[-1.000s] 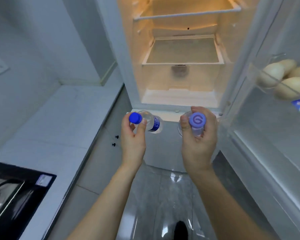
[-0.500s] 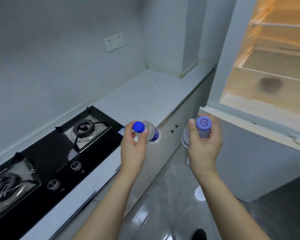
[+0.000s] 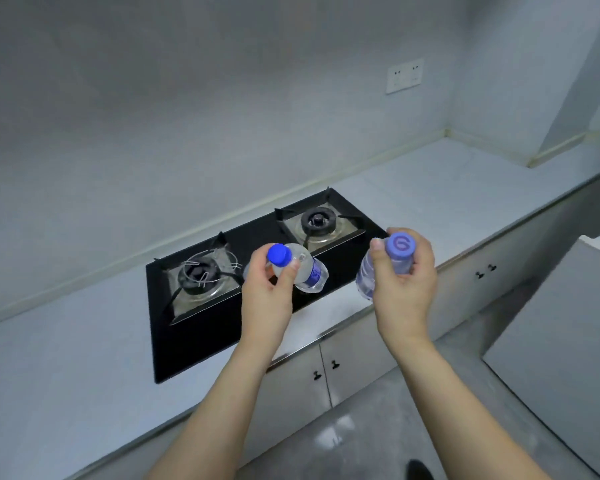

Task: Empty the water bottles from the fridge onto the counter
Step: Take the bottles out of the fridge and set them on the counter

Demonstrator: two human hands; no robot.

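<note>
Head-worn camera | single wide-angle view | looks forward and down, close over two raised forearms | faces pale grey stone bench [image 3: 447, 195] and black glass two-burner hob [image 3: 257, 323]

Two clear bottles — blue-capped bottle [image 3: 303, 268], lilac-capped bottle [image 3: 369, 275] — tilted (caps toward camera), above the counter [image 3: 465, 188]

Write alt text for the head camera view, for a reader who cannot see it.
A person's left hand grips a water bottle with a dark blue cap and the right hand grips a water bottle with a pale purple cap, both held above a black two-burner gas hob set in a pale counter.
</note>
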